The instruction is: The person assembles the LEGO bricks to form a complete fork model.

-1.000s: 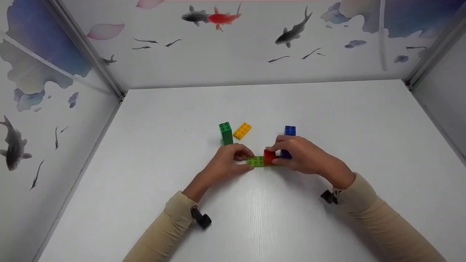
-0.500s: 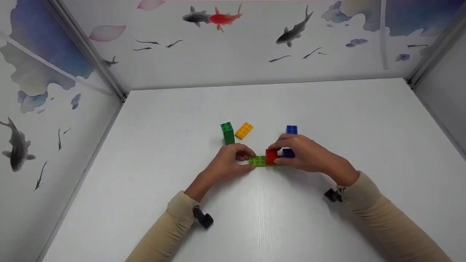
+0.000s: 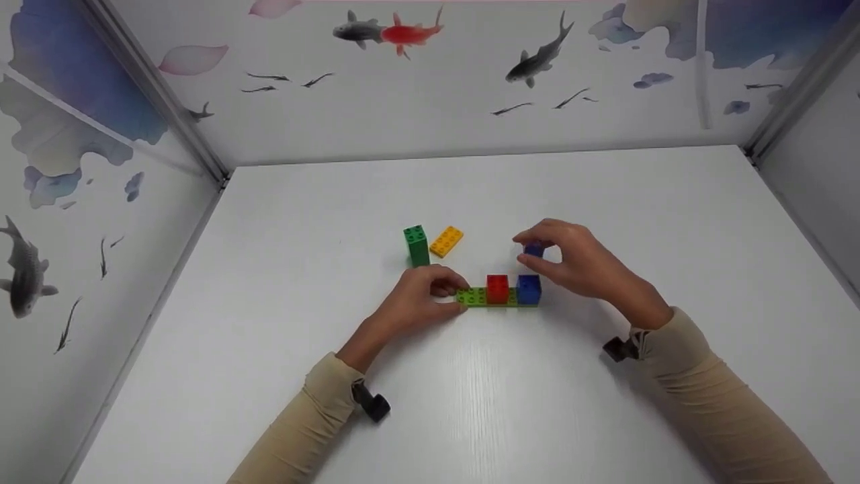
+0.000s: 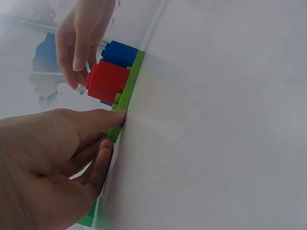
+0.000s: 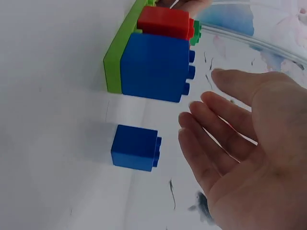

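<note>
The left hand pinches the left end of a light green building-block plate, thumb on the near edge and fingers on the far one, as the left wrist view shows. A red brick stands on the plate's studs, with a larger blue brick on the right end. Just beyond the plate sits a small blue brick on the table. Over it hovers the right hand, thumb and fingers spread apart. The right wrist view shows a gap between these fingers and the small brick.
Behind the left hand stands a tall dark green brick. A flat yellow plate lies beside it. A white panel with painted fish rises along the table's back edge, and another panel borders the left.
The right hand has let go of the red brick, which stays on the green plate. It has moved back and right, over the small blue brick. The left hand keeps its place.
</note>
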A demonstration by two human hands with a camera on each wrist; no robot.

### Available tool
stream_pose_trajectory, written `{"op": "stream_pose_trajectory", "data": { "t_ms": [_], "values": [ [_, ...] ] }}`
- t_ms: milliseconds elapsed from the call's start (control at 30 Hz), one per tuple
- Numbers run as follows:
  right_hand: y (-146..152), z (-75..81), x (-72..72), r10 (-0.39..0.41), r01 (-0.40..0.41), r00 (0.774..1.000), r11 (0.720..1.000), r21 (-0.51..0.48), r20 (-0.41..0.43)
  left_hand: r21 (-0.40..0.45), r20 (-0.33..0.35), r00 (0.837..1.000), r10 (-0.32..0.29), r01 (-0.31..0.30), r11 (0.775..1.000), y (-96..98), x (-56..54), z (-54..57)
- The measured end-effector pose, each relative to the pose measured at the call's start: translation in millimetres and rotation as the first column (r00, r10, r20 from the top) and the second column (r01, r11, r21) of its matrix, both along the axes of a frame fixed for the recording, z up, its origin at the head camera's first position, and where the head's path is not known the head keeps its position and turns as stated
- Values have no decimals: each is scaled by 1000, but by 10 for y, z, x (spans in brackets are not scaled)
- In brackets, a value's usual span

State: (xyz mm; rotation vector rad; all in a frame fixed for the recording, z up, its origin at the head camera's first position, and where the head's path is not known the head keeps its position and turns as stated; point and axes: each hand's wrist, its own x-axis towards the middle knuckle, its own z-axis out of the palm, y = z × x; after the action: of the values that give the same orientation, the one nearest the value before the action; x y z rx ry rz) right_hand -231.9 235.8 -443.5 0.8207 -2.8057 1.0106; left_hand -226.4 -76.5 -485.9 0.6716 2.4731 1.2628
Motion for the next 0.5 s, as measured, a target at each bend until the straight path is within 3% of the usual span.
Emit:
{"op": "stream_pose_trajectory", "data": {
  "t_ms": [200,500],
  "values": [
    [131,-97,-104,-107,107,994,994,-2,14,7,14,1000,6,-6,1000,-8,5,-4],
    [225,-198,-179,-138,135,984,990,34,110,29,27,1000,4,-5,1000,-2,-21,-22]
  ]
}}
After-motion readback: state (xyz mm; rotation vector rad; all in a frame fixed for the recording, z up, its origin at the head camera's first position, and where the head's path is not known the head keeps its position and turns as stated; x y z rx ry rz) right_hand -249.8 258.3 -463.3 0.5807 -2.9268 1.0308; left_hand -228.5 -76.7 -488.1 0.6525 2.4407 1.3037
